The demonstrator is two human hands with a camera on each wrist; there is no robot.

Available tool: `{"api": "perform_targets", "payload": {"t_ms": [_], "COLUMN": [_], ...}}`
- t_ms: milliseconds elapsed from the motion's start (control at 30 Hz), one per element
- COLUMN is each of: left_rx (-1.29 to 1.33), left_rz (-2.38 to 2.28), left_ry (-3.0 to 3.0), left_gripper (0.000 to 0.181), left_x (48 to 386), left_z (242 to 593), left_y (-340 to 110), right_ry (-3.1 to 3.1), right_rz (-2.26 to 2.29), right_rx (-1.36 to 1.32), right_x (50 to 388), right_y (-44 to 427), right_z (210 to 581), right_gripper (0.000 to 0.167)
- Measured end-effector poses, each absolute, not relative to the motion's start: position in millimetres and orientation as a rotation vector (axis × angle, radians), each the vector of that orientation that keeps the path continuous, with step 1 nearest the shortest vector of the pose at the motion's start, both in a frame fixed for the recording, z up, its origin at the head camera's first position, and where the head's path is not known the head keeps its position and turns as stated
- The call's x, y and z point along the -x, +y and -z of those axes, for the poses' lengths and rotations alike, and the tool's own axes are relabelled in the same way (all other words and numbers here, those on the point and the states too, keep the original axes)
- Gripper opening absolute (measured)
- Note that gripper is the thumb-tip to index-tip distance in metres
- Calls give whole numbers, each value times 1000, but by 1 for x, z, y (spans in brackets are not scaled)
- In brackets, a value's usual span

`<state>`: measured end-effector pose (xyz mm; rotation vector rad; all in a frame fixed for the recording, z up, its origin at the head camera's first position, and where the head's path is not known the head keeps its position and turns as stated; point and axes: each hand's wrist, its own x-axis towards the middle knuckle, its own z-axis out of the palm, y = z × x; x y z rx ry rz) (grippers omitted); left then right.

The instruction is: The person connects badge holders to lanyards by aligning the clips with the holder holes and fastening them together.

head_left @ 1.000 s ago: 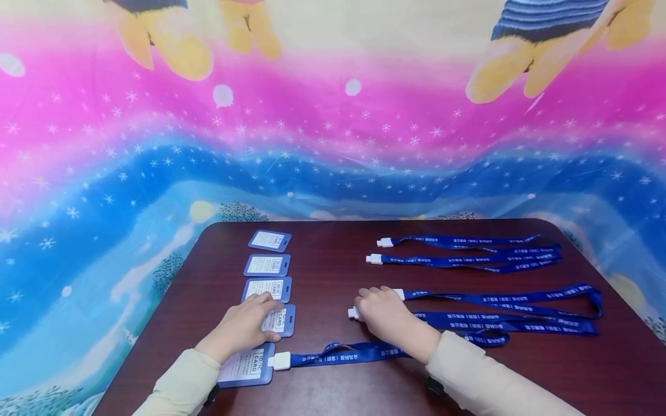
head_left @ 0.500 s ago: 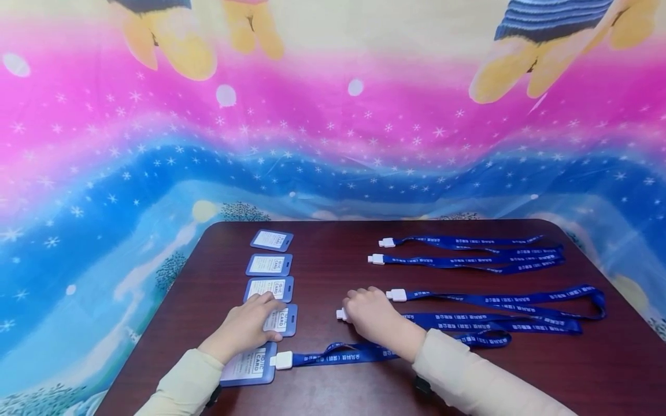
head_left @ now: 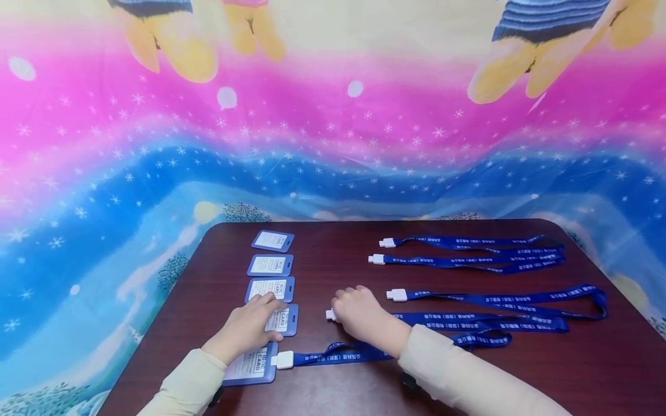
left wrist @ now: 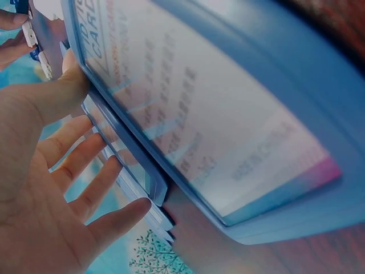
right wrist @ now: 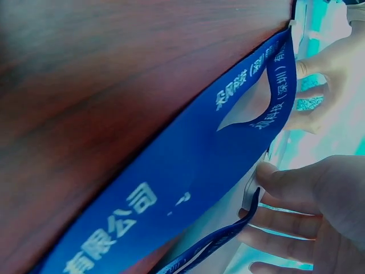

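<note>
My left hand (head_left: 239,329) rests over a blue-framed ID card holder (head_left: 289,319), thumb at its near edge, fingers over the far part. Fairly straight, spread fingers (left wrist: 80,154) show in the left wrist view. To the right, my right hand (head_left: 366,315) pinches the white clip (head_left: 330,315) of a blue printed lanyard (head_left: 489,321), whose strap trails right along the table. Thumb and fingers meet at that clip in the right wrist view, partly covering it. Nearest me lies another card holder (head_left: 250,370), joined to a lanyard (head_left: 338,356) by a white clip (head_left: 284,360).
Three more card holders (head_left: 273,240) line up beyond my left hand, the closest partly covered by my fingers. Several lanyards (head_left: 468,260) lie across the right side of the dark wooden table (head_left: 333,248). Behind it hangs a colourful printed cloth (head_left: 333,144).
My right hand has slid left with the pinched clip, drawing its lanyard toward the card holders. The left hand stays on its card holder.
</note>
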<state>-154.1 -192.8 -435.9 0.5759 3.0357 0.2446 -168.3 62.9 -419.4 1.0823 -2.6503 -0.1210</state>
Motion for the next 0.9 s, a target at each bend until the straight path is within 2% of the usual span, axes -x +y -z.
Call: {"api": "perform_targets", "payload": {"t_ms": [600, 900], "left_rx": [-539, -550], "left_rz": [-299, -307], "left_ry": [3016, 3004], "left_gripper": [64, 62], "left_x": [153, 150], "left_z": [438, 435], "left_y": [-191, -189], "right_ry": [-2696, -2719], "right_rz": [175, 240], "right_rx": [-1101, -1106], "right_x": [173, 170], "right_y": [27, 12], "right_z": [415, 412], "right_gripper": [7, 12]}}
